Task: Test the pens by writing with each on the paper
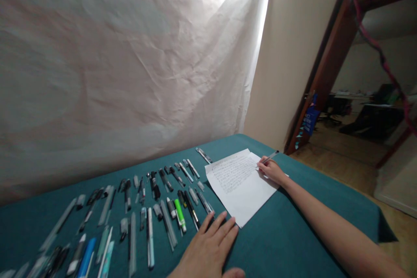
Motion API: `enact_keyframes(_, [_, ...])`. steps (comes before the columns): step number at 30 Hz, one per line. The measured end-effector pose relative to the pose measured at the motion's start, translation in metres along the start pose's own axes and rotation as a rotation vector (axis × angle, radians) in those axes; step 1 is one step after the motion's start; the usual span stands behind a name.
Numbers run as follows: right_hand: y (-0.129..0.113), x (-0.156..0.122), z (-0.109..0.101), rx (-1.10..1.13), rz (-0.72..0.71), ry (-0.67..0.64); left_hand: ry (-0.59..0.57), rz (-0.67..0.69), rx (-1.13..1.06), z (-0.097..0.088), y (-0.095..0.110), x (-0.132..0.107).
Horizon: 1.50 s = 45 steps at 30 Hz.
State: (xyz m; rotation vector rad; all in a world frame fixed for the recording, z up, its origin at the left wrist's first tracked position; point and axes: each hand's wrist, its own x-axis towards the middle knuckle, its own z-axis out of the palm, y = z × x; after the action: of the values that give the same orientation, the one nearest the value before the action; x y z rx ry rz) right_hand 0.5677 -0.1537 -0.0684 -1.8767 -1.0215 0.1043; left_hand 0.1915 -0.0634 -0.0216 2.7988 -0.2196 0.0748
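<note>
The held pen [271,156] is at the written sheet's [244,202] right side, gripped low on its slim barrel, its rear end slanting up and away beyond the sheet's edge. Well left of the sheet, a blue marker [87,255] lies among many loose pens and caps on the green-covered desk [270,243]. Nearer the sheet comes a bright green marker [180,216]. Just off the sheet's near corner, the left hand [210,245] lies palm down with fingers slightly spread, holding nothing; whether a fingertip touches the paper I cannot tell. On the sheet's right part rests the right hand [272,170], its fingers pinched around the pen.

The pen looks light and stiff, its smooth barrel probably a little slippery, best taken just above the tip. The sheet should be light, floppy and easily creased; its edges, away from the writing, seem the safest hold.
</note>
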Motion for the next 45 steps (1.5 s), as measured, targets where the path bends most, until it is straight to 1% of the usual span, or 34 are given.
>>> enact_keyframes(4, [-0.0003, 0.0004, 0.0, -0.02, -0.015, 0.0, 0.007, -0.004, 0.016, 0.0016, 0.0005, 0.0011])
enact_keyframes(11, [-0.0036, -0.001, -0.0022, -0.023, -0.014, -0.019, -0.008, -0.01, -0.008, -0.0039, 0.0033, 0.0009])
enact_keyframes(16, [-0.0028, 0.0, -0.0009, -0.026, 0.004, -0.013, 0.005, -0.034, -0.023, -0.0048, 0.006, 0.0016])
enact_keyframes(25, [-0.002, 0.0, -0.0015, -0.025, -0.002, -0.009, -0.025, -0.053, -0.038, -0.0076, 0.0095, 0.0023])
enact_keyframes(38, [0.0016, -0.0002, -0.0014, -0.01, 0.004, 0.001, 0.013, -0.035, -0.04, -0.0045, 0.0071, 0.0025])
enact_keyframes(45, [-0.0006, -0.0007, -0.0008, -0.028, -0.015, 0.017, -0.027, -0.058, -0.049, -0.0077, 0.0089, 0.0033])
